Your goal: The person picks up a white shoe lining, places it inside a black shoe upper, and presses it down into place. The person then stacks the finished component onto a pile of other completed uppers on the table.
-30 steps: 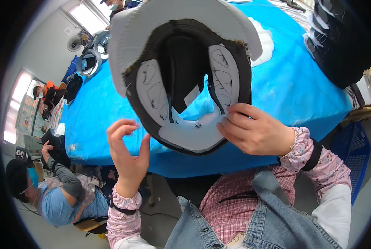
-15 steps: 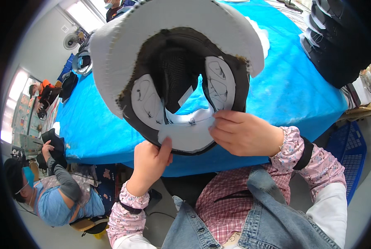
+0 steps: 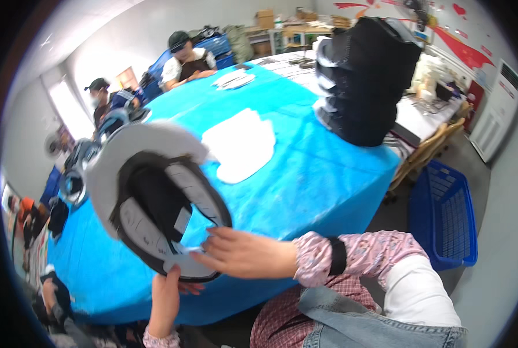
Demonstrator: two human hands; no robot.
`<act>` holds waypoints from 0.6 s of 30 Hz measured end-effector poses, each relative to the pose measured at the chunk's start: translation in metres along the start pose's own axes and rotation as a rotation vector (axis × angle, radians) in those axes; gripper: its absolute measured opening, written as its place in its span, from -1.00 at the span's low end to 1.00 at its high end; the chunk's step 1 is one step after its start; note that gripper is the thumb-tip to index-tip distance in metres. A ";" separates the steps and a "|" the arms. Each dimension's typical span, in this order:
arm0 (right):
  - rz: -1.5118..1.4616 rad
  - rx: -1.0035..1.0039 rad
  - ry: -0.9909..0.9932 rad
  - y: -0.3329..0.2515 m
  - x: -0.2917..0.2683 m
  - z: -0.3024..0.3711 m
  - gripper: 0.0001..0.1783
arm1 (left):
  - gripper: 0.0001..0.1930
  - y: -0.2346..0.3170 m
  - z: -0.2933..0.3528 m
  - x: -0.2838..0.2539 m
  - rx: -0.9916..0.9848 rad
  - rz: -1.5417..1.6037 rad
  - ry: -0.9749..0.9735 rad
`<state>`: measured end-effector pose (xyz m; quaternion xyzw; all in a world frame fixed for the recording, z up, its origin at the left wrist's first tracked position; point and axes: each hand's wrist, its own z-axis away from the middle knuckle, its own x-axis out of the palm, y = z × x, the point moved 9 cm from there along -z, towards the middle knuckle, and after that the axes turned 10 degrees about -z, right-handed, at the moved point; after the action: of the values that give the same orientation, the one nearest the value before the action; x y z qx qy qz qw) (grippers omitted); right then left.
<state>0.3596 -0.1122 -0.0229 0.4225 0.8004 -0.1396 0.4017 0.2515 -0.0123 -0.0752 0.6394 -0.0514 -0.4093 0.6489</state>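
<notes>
The liner [image 3: 149, 200] is just beyond both hands, over the table's [image 3: 340, 191] near left part. The left hand [image 3: 166, 293] pinches its near rim, thumb uppermost; the right hand [image 3: 244, 253], fingers curled, grips its near right side, finger pads hidden. The left forearm is cut off.

My feed shows the counter covering [image 3: 311, 197] as creased, faintly glossy sheeting. Liner [image 3: 154, 194]: matt dark cloth; its pale flap [image 3: 106, 165] smooth, matt. White pieces [image 3: 241, 145]: matt, paper or cloth, I cannot tell. Basket [image 3: 444, 226]: smooth plastic. Sleeve [image 3: 375, 252]: gathered cloth. Jacket [image 3: 340, 313]: denim.
</notes>
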 end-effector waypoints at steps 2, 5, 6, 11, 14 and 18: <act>-0.123 0.064 -0.158 -0.003 0.007 0.001 -0.50 | -0.54 -0.001 -0.005 0.023 0.036 0.065 -0.054; -0.166 0.143 -0.063 0.025 -0.009 0.004 -0.62 | -0.57 0.036 -0.005 0.049 0.280 -0.278 -0.166; -0.201 0.167 0.002 0.039 -0.017 0.004 -0.65 | -0.65 0.067 0.004 0.052 0.473 -0.120 -0.085; -0.540 0.192 0.133 0.086 -0.084 0.008 -0.69 | -0.61 0.111 0.020 0.062 0.692 -0.122 -0.052; -0.689 0.545 0.202 0.127 -0.149 0.039 -0.68 | -0.73 0.100 0.012 0.042 0.761 -0.159 0.117; -0.968 0.546 0.764 0.176 -0.288 0.091 -0.63 | -0.84 0.064 -0.014 0.017 0.706 -0.502 0.304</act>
<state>0.6381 -0.2195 0.1591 0.1223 0.9214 -0.3420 -0.1385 0.3011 -0.0210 -0.0297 0.8666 0.0646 -0.4131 0.2724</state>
